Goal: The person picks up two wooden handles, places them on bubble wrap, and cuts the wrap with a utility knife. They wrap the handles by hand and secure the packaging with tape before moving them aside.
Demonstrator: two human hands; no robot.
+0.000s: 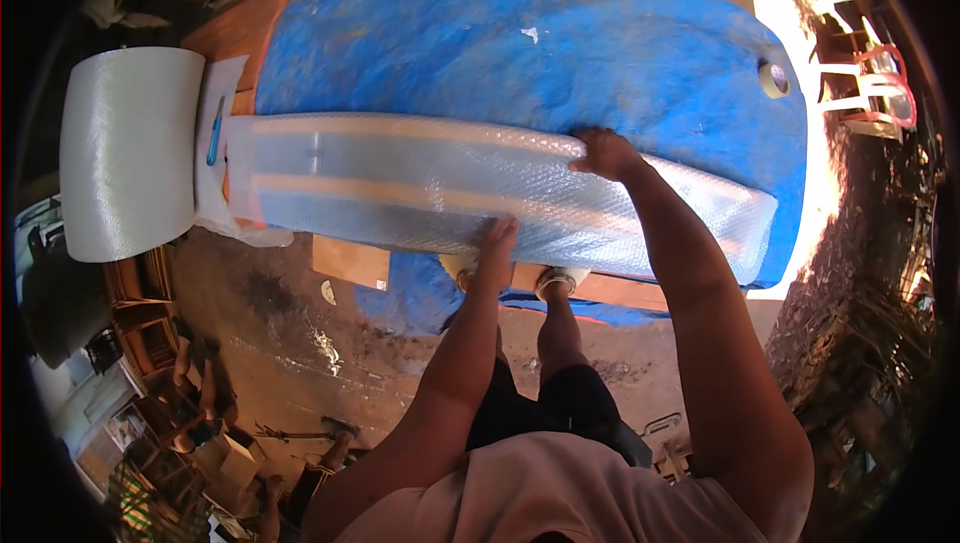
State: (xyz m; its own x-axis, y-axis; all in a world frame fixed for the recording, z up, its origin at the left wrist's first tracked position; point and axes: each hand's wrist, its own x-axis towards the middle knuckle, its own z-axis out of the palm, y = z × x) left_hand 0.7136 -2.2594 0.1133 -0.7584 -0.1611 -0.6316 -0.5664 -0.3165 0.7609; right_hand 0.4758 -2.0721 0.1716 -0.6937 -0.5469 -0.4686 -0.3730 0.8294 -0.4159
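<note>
A long, flat piece with pale wooden strips lies across the table under clear bubble wrap (440, 188); what the piece is, I cannot make out. My right hand (606, 154) is at the far edge of the wrap, its fingers bent over that edge and the thumb on top. Near the closer edge, my left hand (499, 239) rests on the wrap with its fingers stretched out. To the left stands a large bubble wrap roll (132, 155). Beside it is a blue-handled cutter (215, 133).
A blue tarp (430, 43) covers the table, with a tape roll (773, 81) near its right end. A brown board (350, 261) juts from the near side. A red-and-white chair (882, 83) stands at right. Wooden furniture (140, 303) is at lower left.
</note>
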